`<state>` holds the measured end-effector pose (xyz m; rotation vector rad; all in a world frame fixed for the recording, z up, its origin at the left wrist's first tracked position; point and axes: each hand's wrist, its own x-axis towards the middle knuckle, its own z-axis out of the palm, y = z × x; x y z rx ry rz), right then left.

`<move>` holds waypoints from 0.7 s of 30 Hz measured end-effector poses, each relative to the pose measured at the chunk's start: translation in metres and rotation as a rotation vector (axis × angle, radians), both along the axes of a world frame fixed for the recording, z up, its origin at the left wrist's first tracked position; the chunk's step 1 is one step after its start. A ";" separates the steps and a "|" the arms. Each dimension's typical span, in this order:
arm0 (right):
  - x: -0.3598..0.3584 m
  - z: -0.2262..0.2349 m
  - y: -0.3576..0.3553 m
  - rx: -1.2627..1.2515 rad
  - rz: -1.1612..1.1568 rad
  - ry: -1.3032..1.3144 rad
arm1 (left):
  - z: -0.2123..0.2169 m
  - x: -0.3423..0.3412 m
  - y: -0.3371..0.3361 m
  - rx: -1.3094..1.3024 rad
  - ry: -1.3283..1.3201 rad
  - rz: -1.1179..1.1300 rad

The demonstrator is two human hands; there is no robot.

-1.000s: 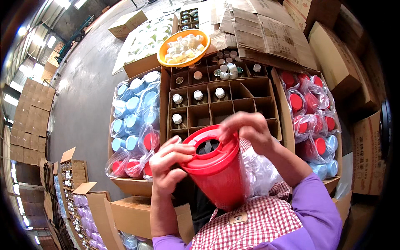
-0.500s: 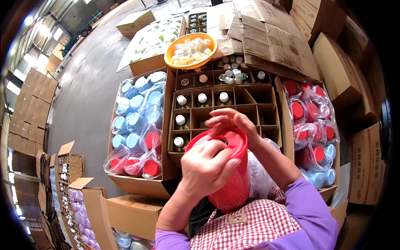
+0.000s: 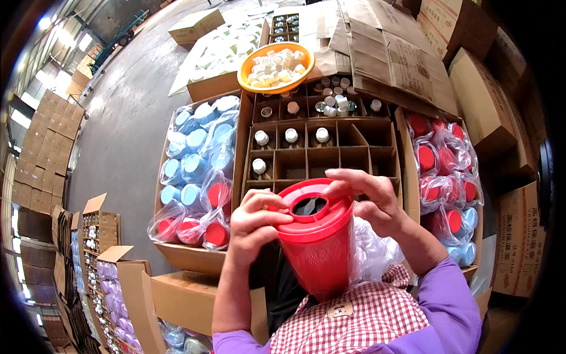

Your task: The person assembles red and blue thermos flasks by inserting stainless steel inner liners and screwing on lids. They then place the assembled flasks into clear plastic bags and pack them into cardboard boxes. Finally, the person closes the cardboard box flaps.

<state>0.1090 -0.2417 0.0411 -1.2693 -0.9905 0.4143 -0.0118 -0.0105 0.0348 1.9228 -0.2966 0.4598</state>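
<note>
Warehouse floor w/ cartons all round; center frame, red flask (image 3: 318, 248) gripped by left hand (image 3: 250, 227) at the rim, right hand (image 3: 368, 197) fingers curled on its ring lid, divided carton (image 3: 330, 159) above approx. half filled, front cells vacant.

One red cup (image 3: 316, 248) sits in two hands. One orange bowl (image 3: 247, 65) holds white caps. Four white-capped bottles (image 3: 289, 135) stand in the middle rows of one divided carton (image 3: 354, 156).
</note>
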 end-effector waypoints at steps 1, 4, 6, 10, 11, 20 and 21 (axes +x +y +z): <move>0.004 0.005 -0.001 -0.063 0.021 -0.009 | 0.003 0.000 0.001 -0.193 0.137 -0.048; 0.043 -0.038 0.029 0.129 0.031 0.214 | 0.035 0.012 -0.039 -0.132 0.017 0.054; 0.035 -0.050 0.053 0.250 0.272 0.532 | 0.038 0.026 -0.056 0.033 -0.083 0.190; 0.007 -0.006 0.025 -0.097 0.205 0.092 | 0.007 0.034 -0.015 -0.014 0.142 0.315; -0.005 0.013 0.019 -0.230 0.146 -0.291 | -0.015 0.033 -0.002 -0.015 0.220 0.354; 0.021 -0.019 0.023 -0.118 0.166 0.052 | -0.012 0.031 -0.008 -0.513 0.169 0.132; 0.021 -0.012 0.020 -0.161 0.215 -0.248 | -0.026 0.033 -0.003 -0.489 0.206 0.122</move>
